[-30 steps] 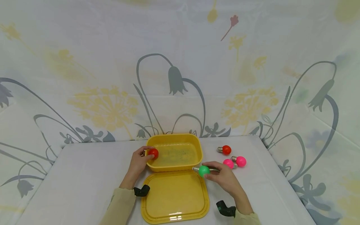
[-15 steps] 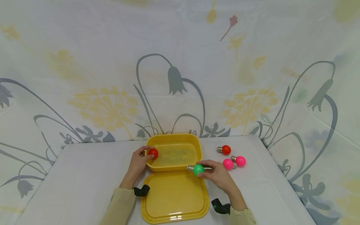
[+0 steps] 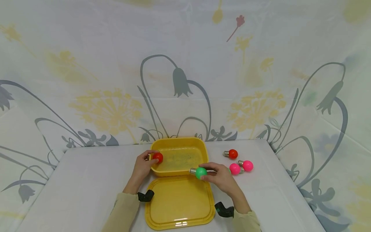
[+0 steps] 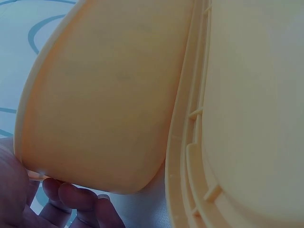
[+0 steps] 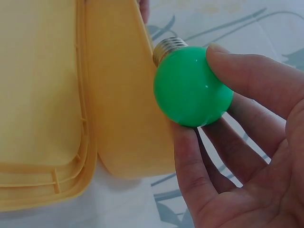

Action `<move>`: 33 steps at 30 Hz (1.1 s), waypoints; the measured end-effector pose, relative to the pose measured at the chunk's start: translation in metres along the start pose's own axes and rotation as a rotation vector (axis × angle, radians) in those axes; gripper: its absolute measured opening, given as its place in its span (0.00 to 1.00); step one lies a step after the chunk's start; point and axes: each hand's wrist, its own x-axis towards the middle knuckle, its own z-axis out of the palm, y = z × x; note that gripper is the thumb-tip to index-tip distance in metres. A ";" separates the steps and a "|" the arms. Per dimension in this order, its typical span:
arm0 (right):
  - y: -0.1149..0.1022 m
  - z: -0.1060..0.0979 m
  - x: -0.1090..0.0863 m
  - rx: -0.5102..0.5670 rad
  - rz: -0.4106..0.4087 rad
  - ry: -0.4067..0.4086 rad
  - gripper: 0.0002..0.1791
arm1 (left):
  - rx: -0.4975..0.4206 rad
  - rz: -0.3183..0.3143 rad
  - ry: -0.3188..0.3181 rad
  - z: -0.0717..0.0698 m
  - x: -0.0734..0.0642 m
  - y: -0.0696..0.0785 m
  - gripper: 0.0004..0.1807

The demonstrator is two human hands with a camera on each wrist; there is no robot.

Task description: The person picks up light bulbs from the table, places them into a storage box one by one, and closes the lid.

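My left hand (image 3: 142, 166) grips the left end of a yellow plastic box (image 3: 179, 174). Its thumb reaches over the rim, while in the left wrist view other fingers (image 4: 78, 197) curl beneath it outside the end wall. A red bulb (image 3: 158, 157) shows at the box's left end, beside that thumb; its base is hidden. Fingers and thumb of my right hand (image 3: 221, 177) pinch a green light bulb (image 5: 192, 88) by its globe. The bulb's metal screw base (image 5: 168, 49) points left, close to the box's front right corner.
A yellow lid (image 3: 180, 203) lies in front of the box. Right of the box, a red bulb (image 3: 233, 154) and two pink bulbs (image 3: 247, 166) lie on the white cloth (image 3: 278, 193). A bit of green (image 3: 229, 171) peeks out behind my right hand. Patterned fabric stands behind.
My right hand has moved left with the green bulb, bringing it closer to the box's front wall. My left hand and the red bulb beside it have stayed in place.
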 end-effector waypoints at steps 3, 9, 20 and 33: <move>-0.001 0.001 0.001 0.004 -0.013 -0.008 0.22 | -0.006 -0.002 -0.001 0.000 0.000 0.000 0.16; -0.004 0.001 0.004 0.001 -0.055 -0.029 0.23 | -0.012 0.014 0.000 0.001 -0.001 -0.002 0.15; -0.010 0.001 0.012 -0.034 -0.108 -0.039 0.23 | -0.007 -0.002 -0.003 0.001 -0.001 0.000 0.15; -0.018 0.001 0.026 -0.065 -0.082 -0.040 0.21 | -0.011 -0.007 -0.001 0.001 -0.002 0.003 0.16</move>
